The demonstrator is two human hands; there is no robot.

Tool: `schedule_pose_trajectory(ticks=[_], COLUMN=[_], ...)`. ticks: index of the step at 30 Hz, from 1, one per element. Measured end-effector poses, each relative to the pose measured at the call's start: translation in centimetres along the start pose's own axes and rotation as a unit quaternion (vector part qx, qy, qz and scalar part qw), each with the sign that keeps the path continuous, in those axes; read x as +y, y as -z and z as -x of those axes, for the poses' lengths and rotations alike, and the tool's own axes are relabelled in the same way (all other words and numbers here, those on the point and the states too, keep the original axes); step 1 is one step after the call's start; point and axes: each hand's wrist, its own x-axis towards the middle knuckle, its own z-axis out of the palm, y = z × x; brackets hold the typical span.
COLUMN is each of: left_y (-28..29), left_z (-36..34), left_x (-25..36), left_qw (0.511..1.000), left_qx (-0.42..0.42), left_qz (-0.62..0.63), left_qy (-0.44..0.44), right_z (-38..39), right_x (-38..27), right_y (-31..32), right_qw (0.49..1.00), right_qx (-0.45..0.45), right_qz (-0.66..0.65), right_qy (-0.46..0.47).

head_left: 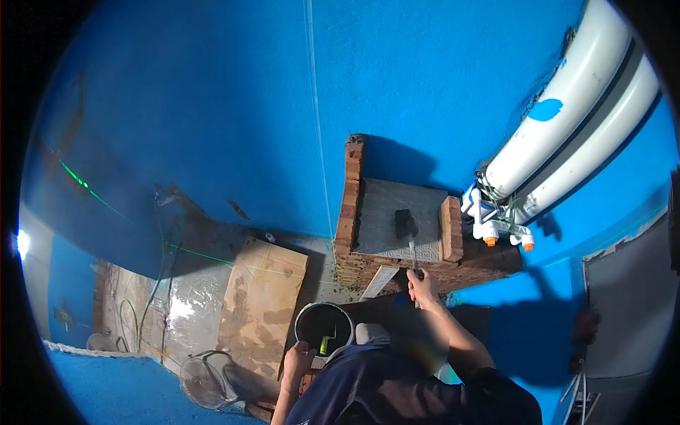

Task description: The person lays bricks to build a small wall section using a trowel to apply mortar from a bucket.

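My right hand (423,287) is closed around the handle of a trowel (415,256), reaching forward over a grey slab (386,205). The trowel's head is covered by a dark lump, apparently mortar (405,224). Whether that lump touches the slab I cannot tell. Low brick walls (350,188) border the slab at left and right. Close to my body, my left hand (302,355) grips the rim of a round bucket (299,320) with a dark inside. A tool with a yellow-green handle (324,345) and a bent metal stem is in the bucket.
White pipes (567,99) with white valves (485,219) run down the blue wall at right. A pale strip (380,282) leans against the brickwork. Left of the bucket lie a stained cardboard sheet (265,294) and a round fan-like frame (205,381). A hose (147,312) crosses the wet floor.
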Motion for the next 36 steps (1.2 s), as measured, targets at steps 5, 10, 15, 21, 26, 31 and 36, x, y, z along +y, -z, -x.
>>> schedule_pose_trajectory(ticks=[5,10,15,21,26,31,36], left_y=[-1.3,-0.4,-0.2,0.2,-0.2,-0.6,0.0], left_z=[-0.9,-2.5,-6.9,-14.6,-24.4,-28.7,-26.9], left_x=[3.0,11.4,22.2,31.6,31.9,32.9,34.4], left_qw=[0.998,0.995,0.987,0.941,0.925,0.966,0.979], left_qx=[-0.026,-0.063,-0.044,0.074,0.195,0.112,0.031], left_qz=[-0.012,-0.083,-0.029,-0.053,-0.236,-0.224,-0.194], left_qy=[0.054,-0.011,-0.148,-0.326,-0.225,-0.059,-0.051], right_z=[-4.0,-4.6,-5.0,-5.8,-5.0,-4.7,-4.8], right_x=[1.3,3.1,7.6,6.4,6.0,6.0,6.7], right_y=[1.1,0.9,2.3,1.7,1.7,3.2,3.0], right_qw=[0.998,0.986,0.982,0.963,0.976,0.969,0.959], right_qx=[0.011,0.003,-0.023,0.078,0.039,-0.047,-0.072], right_qz=[-0.05,-0.163,-0.187,-0.258,-0.216,-0.231,-0.263], right_qy=[-0.026,-0.045,0.013,0.014,-0.016,-0.075,-0.077])
